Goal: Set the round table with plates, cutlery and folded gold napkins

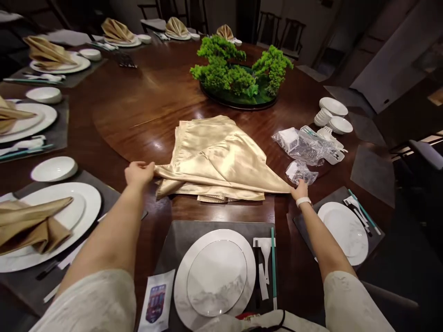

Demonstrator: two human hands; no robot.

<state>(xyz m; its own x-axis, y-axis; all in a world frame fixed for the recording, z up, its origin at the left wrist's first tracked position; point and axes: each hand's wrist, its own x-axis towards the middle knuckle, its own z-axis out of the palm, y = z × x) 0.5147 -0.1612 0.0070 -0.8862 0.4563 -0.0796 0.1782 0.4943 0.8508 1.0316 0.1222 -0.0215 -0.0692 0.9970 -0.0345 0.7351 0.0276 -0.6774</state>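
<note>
A person in pale sleeves stretches a shiny gold satin napkin across a large round dark wooden table, both arms reaching out from the near edge. The left hand is closed on the cloth's left corner; the right hand, a white band at its wrist, pinches the right corner, which is drawn out to a sharp point. Pulled between the two grips, the napkin's long axis runs left to right along its near folded edge, and the rest of the cloth spreads away from the person toward a green moss-and-tree centrepiece on a dark round tray just beyond it.

Nearer than the napkin lies a grey placemat bearing a white marbled dinner plate stacked on a larger white plate. Left of that plate sits a white packet with a dark blue and red printed panel; its lettering is too small to read. Right of the plate lie teal-handled chopsticks.

Just beyond the right hand are crumpled clear plastic wrappers, and past those a stack of small white bowls. Left of the napkin, settings around the rim carry folded gold napkins on white plates.
</note>
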